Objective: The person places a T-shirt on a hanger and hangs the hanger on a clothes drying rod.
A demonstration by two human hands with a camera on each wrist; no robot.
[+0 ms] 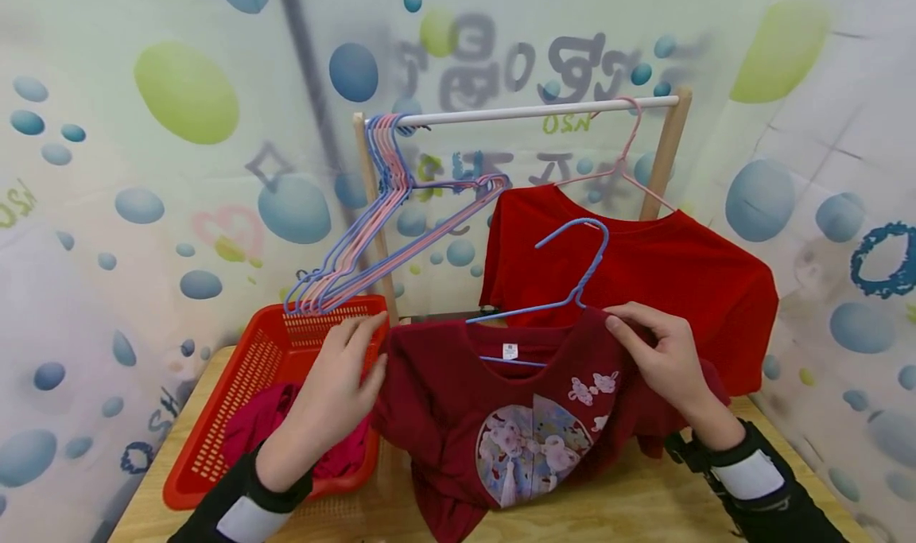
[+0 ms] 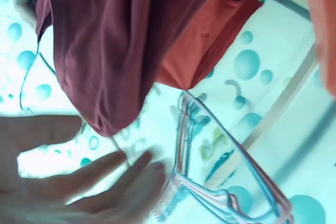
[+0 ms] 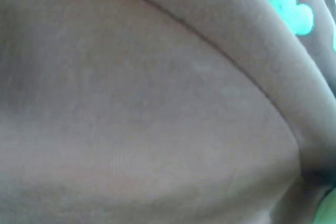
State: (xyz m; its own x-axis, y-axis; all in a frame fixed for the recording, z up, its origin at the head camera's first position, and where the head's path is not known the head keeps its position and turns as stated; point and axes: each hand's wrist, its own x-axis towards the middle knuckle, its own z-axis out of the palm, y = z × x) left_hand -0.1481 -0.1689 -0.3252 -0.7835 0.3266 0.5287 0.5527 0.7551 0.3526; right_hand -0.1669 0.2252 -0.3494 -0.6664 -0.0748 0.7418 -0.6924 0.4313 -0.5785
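A maroon shirt point(image 1: 444, 384) with a round rabbit print on its chest hangs in front of me over the table. The blue hanger point(image 1: 525, 311) runs inside its neckline, hook pointing up. At one shoulder my right hand point(image 1: 661, 352) pinches the fabric between thumb and fingers. My left hand point(image 1: 336, 380) is beside the other shoulder, fingers apart and only loosely bent. In the left wrist view, a gap shows between the blurred left fingers point(image 2: 126, 182) and the maroon shirt point(image 2: 105, 66). Maroon cloth point(image 3: 157, 77) fills most of the right wrist view.
Behind stands a rack with a white rail point(image 1: 501, 114) and wooden posts. Several blue and pink hangers point(image 1: 390, 209) bunch at its left end. A red shirt point(image 1: 716, 304) hangs at the right on a pink hanger point(image 1: 622, 161). The red basket point(image 1: 207, 424) holds crumpled dark-pink cloth point(image 1: 261, 424).
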